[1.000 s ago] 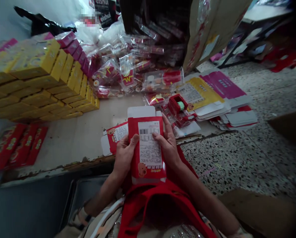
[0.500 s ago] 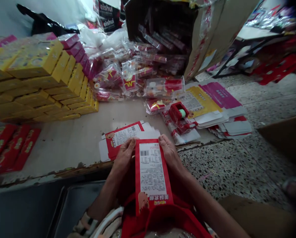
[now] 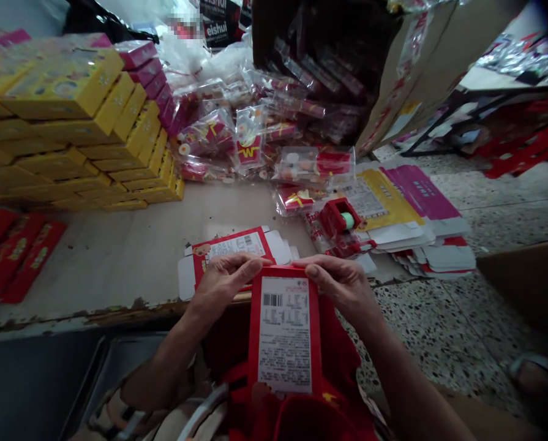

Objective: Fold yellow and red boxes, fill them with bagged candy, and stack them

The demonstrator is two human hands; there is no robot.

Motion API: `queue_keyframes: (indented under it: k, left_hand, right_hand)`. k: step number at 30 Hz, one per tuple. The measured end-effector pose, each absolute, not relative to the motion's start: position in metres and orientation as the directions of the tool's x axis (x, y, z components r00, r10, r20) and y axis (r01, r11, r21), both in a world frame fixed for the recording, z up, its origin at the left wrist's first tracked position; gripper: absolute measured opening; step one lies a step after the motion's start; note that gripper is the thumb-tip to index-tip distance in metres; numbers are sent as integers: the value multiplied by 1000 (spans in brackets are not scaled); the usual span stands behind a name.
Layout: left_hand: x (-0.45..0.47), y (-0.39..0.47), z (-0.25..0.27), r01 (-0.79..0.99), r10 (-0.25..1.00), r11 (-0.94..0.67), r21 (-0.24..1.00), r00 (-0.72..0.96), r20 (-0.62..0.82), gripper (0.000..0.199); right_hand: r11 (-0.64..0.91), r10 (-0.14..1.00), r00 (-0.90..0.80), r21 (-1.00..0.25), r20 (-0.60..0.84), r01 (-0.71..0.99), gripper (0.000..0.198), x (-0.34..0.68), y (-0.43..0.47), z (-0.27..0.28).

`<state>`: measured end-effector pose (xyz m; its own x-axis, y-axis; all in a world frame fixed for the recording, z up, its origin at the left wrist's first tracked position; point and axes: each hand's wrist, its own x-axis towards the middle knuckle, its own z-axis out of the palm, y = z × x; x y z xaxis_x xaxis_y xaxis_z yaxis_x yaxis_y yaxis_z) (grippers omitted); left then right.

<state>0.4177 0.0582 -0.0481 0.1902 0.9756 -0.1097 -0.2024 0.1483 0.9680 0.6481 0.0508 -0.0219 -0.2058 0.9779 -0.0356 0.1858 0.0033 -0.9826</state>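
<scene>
A red cardboard box (image 3: 285,334) with a white printed label and barcode stands out from my lap, its far end between my hands. My left hand (image 3: 225,278) pinches the far left corner, thumb along the top edge. At the far right corner my right hand (image 3: 342,285) is closed on the same box, thumb and fingers on the edge. The box's near end is hidden against red cloth. Just beyond my left hand, flat red cartons (image 3: 230,242) with white flaps lie at the table's front edge.
Stacked yellow boxes (image 3: 85,122) stand at the left, red boxes (image 3: 26,257) in front of them. Bagged toy sets (image 3: 250,141) spill from a large carton (image 3: 420,67). A red tape dispenser (image 3: 340,217) sits beside flat yellow and purple cartons (image 3: 425,190) on the table (image 3: 131,251).
The white flap at the box's far end has folded down, and a red edge now shows there. Both hands have turned inward over that end. The view has shifted slightly.
</scene>
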Motion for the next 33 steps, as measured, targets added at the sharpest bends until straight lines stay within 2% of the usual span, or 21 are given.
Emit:
queue_keyframes:
  k: [6, 11, 13, 15, 18, 21, 24, 26, 28, 30, 33]
  left_hand:
    - [433, 69, -34, -276, 975, 220, 936, 105, -198, 28]
    - [425, 67, -35, -243, 984, 168, 955, 98, -149, 25]
    - [418, 60, -41, -247, 980, 159, 956, 154, -124, 26]
    - [416, 47, -49, -309, 956, 211, 927, 264, -129, 32]
    - [431, 28, -58, -413, 916, 353, 839, 337, -219, 55]
    - [451, 21, -54, -453, 913, 403, 795, 259, -315, 48]
    - [457, 37, -38, -436, 951, 309, 845, 138, -276, 39]
    - [451, 54, -27, -403, 986, 143, 904, -18, -164, 36]
    - [444, 67, -21, -324, 987, -32, 946, -157, -21, 31]
    - [442, 73, -24, -188, 975, -142, 972, -198, 104, 27]
    - [452, 68, -36, -15, 979, -187, 982, -87, 185, 22]
  right_hand:
    - [-130, 984, -122, -991, -132, 21, 21, 632, 66, -11]
    - [-137, 981, -142, -990, -132, -22, 18, 636, 67, -7]
    - [-184, 966, -197, -981, -170, -57, 23, 643, 63, -8]
    - [-230, 942, -265, -971, -204, -72, 36, 649, 58, -13]
    - [-215, 949, -250, -975, -194, -60, 32, 648, 52, -22]
    - [-166, 962, -221, -986, -162, 3, 27, 650, 50, -24]
    - [-94, 964, -240, -990, -117, 104, 49, 675, 61, -10]
    - [26, 998, -69, -966, 9, 258, 60, 705, 77, 2]
    - [71, 982, 113, -857, 148, 510, 51, 734, 93, 10]
    - [0, 988, 120, -765, 101, 644, 40, 755, 107, 10]
    - [-133, 991, 51, -829, -125, 543, 41, 761, 116, 3]
